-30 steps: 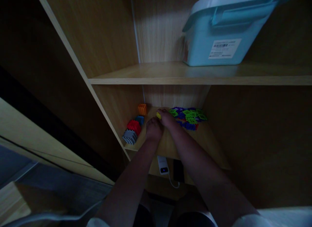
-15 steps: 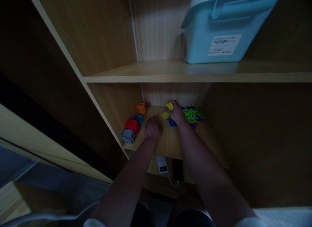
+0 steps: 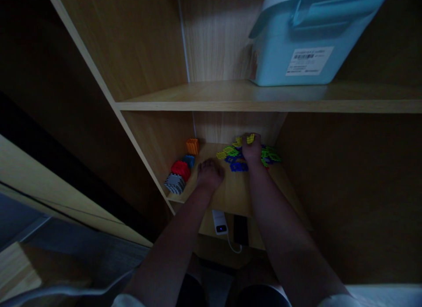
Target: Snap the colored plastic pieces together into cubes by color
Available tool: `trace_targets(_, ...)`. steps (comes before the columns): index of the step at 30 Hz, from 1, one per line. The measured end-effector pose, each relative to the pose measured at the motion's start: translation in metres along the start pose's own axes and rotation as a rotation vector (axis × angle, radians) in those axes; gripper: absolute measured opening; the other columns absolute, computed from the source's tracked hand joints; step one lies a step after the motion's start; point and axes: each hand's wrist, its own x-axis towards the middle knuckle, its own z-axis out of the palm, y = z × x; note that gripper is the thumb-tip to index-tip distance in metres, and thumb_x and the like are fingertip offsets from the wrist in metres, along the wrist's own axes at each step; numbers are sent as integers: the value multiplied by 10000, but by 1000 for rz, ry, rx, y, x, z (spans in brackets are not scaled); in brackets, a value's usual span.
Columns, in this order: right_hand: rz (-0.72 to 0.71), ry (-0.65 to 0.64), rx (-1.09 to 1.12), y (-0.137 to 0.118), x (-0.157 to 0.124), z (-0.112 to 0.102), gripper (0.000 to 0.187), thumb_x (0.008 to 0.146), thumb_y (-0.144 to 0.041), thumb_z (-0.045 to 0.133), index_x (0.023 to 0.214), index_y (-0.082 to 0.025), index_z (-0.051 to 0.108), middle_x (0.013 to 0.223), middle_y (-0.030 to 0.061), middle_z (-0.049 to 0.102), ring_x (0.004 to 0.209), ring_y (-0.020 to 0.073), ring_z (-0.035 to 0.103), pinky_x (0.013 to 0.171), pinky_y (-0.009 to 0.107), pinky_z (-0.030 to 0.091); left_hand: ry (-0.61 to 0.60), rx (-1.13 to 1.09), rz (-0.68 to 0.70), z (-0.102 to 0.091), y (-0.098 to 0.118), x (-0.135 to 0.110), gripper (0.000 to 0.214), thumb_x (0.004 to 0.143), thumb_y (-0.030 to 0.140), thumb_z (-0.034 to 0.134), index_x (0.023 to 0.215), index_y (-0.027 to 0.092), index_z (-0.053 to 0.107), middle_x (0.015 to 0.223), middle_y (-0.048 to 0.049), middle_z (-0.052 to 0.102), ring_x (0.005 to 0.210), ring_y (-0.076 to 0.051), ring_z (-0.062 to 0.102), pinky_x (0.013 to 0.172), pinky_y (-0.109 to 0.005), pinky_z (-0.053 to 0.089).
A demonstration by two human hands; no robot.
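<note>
My right hand reaches to the back of the lower shelf, its fingers closed around a small stack of yellow puzzle tiles. Beneath and around it lies a loose pile of interlocking tiles: yellow ones at the left, blue ones in front, and green ones at the right. My left hand rests on the shelf board to the left of the pile, fingers curled in, with nothing visible in them. Left of it stand several stacks: orange, blue, red and grey.
A light blue lidded bin stands on the upper shelf, above my hands. Near the front of the lower shelf lie a white device with a cable and a dark flat object. Wooden side panels bound the compartment.
My right hand has moved right, over the pile, with the yellow tiles. More yellow and green tiles now show at the pile's left. My left hand has shifted slightly right.
</note>
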Motion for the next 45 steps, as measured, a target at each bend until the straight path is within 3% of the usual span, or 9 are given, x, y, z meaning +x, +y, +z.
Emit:
trace_targets(10,237,276,106,10,19,-12,364,980,-496,638,1174,-215,511,1236,176,712,1149,300,718,1109,508,560,-5,6,-7,-4,2,-3,664,1083,481,479,1603,71,512,1662,-244,560,1556,-358,514,1343,-514,326)
trace_targets(15,287,415,154,7,25,-25,235,1057,-419,491,1176,-218,514,1275,188,700,1245,303,701,1133,495,544,-2,-18,0,-4,2,-2,671,1080,489,484,1611,80,508,1656,-231,570,1561,-356,508,1350,-514,318)
trace_targets(20,210,455,138,6,25,-32,254,1081,-436,428,1193,-227,521,1294,195,673,1314,326,657,1157,538,512,-6,-10,-11,-4,2,-1,649,1075,501,486,1598,118,527,1654,-224,574,1561,-353,512,1340,-502,331)
trace_targets(26,81,519,-25,13,27,-31,557,1140,-627,199,1179,-219,576,1259,209,673,1254,342,690,1142,568,533,15,3,4,-3,1,-1,644,1070,485,485,1586,103,541,1622,-227,605,1534,-351,542,1329,-501,347)
trace_targets(32,68,496,-25,9,26,-36,527,1152,-537,206,1258,-190,588,1325,254,664,1306,366,658,1173,615,499,9,-14,-4,-4,2,-2,637,1068,480,491,1580,105,546,1626,-228,598,1521,-352,549,1323,-514,350)
trace_targets(36,-6,426,-29,3,24,-38,488,1148,-503,279,1283,-190,628,1332,211,692,1301,325,674,1181,568,506,11,-1,-1,-3,2,-2,630,1072,480,481,1571,101,549,1615,-228,604,1513,-351,552,1317,-505,355)
trace_targets(40,-38,388,25,5,25,-37,494,1114,-528,389,1239,-158,691,1277,197,736,1269,324,701,1155,551,525,7,1,-2,-3,2,-3,627,1082,473,475,1577,92,537,1630,-233,590,1529,-343,536,1328,-484,333)
trace_targets(45,52,334,76,12,27,-37,545,1095,-565,409,1104,-146,757,1113,183,788,1115,344,753,1033,551,582,12,3,-1,-7,5,-5,599,1084,471,475,1547,100,561,1580,-223,636,1490,-345,568,1310,-483,359)
